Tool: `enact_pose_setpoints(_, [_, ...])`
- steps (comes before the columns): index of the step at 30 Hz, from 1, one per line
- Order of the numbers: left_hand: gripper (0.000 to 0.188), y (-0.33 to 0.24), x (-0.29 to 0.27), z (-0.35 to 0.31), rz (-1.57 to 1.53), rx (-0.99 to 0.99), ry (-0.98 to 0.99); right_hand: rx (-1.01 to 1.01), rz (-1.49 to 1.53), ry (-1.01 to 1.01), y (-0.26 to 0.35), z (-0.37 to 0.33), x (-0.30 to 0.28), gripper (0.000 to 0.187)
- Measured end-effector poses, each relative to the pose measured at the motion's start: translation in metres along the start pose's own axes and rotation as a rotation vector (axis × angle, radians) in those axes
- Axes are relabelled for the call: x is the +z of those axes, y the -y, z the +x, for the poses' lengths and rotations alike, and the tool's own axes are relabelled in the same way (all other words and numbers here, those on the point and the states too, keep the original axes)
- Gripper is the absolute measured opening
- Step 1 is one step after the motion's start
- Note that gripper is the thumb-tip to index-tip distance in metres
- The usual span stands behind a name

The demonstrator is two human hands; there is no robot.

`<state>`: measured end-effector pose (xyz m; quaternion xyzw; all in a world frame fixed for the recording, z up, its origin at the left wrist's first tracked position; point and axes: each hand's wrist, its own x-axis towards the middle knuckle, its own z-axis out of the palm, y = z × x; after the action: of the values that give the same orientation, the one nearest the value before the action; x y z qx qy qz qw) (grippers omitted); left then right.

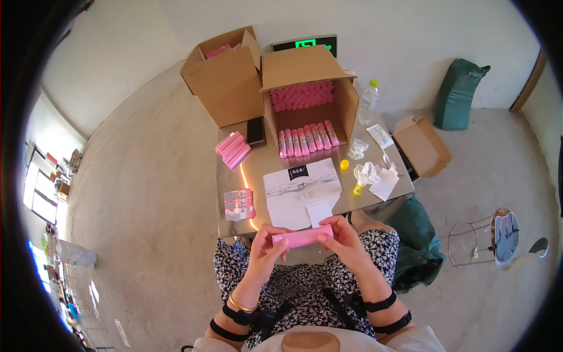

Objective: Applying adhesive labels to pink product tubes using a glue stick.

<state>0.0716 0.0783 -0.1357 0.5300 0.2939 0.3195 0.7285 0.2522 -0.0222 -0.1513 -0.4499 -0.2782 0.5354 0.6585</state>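
A long pink box (302, 237) is held level above my lap, just short of the table's near edge. My left hand (270, 244) grips its left end, thumb in front. Around the right end, my right hand (341, 237) has its thumb and fingers closed. Beyond the box lies a flattened white carton sheet (303, 189) with a small white paper square (319, 212) on it. To its left is a stack of flat printed pink cartons (239, 205). Several more pink boxes (233, 150) are piled farther back on the left.
A large cardboard box (342, 111) opens toward me, with a row of pink tubes (306, 139) at its front. Another cardboard box (226, 82) stands behind left. A black phone (255, 130), yellow glue stick (358, 188), yellow cap (344, 164), crumpled tissue (367, 173) and plastic bottle (369, 102) are on the table.
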Motion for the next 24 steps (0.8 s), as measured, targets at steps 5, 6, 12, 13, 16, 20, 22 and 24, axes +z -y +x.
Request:
enact_pose_setpoints(5, [0.012,-0.009,0.012,-0.018,-0.152,-0.13,-0.02,-0.195,-0.222,-0.063,0.013,-0.026,0.023,0.013])
enact_pose_setpoints(6, [0.011,-0.008,0.013,-0.022,-0.18,-0.218,-0.022,-0.199,-0.226,-0.063,0.014,-0.029,0.026,0.013])
enact_pose_setpoints(12, [0.009,-0.016,0.029,-0.039,0.178,0.155,-0.087,-0.221,-0.236,-0.134,0.01,-0.037,0.034,0.012])
enact_pose_setpoints(13, [0.009,-0.014,0.028,-0.039,0.177,0.155,-0.092,-0.17,-0.202,-0.148,0.009,-0.037,0.033,0.013])
enact_pose_setpoints(16, [0.009,-0.008,0.023,-0.038,0.612,0.656,-0.011,-0.107,-0.176,-0.171,0.006,-0.037,0.034,0.015])
enact_pose_setpoints(20, [0.012,-0.009,0.015,-0.038,0.242,0.087,-0.083,-0.259,-0.423,-0.238,-0.003,-0.04,0.039,0.014])
enact_pose_setpoints(22, [0.016,-0.004,-0.001,-0.032,0.137,-0.217,0.084,-0.343,-0.597,-0.233,-0.002,-0.039,0.041,0.014])
enact_pose_setpoints(24, [0.02,0.001,-0.002,-0.035,0.14,-0.227,0.063,-0.453,-0.662,-0.234,-0.005,-0.036,0.042,0.015])
